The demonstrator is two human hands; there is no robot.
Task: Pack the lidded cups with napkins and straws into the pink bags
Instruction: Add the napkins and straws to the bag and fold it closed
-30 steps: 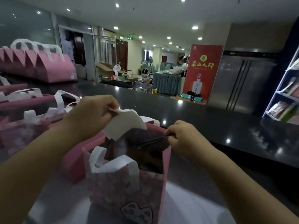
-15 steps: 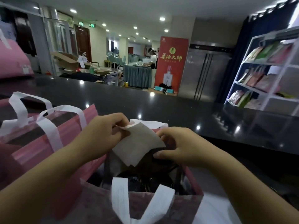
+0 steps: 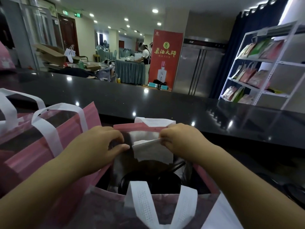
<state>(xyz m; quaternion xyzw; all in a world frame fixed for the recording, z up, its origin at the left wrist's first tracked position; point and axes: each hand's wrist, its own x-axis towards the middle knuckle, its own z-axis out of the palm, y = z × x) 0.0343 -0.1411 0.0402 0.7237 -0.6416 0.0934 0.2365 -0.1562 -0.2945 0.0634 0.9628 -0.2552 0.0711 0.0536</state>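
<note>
One pinch is the whole grip of the right hand (image 3: 179,142): its fingertips close on the top edge of a white napkin (image 3: 153,152), which hangs down inside the mouth of the nearest pink bag (image 3: 132,127). The left hand (image 3: 97,146) sits at the bag's left rim with fingers curled and thumb out toward the napkin; whether it has hold of the rim I cannot tell. Below the napkin the dark lid (image 3: 148,179) of a cup shows deep in the bag, and a thin dark stick, probably a straw (image 3: 177,166), leans at its right. So this bag seems to have its cup and likely its straw, with only the napkin left to let go. A second bag (image 3: 71,129) stands just to the left on the black surface (image 3: 165,103). Its contents are hidden, so how much packing remains cannot be judged.
</note>
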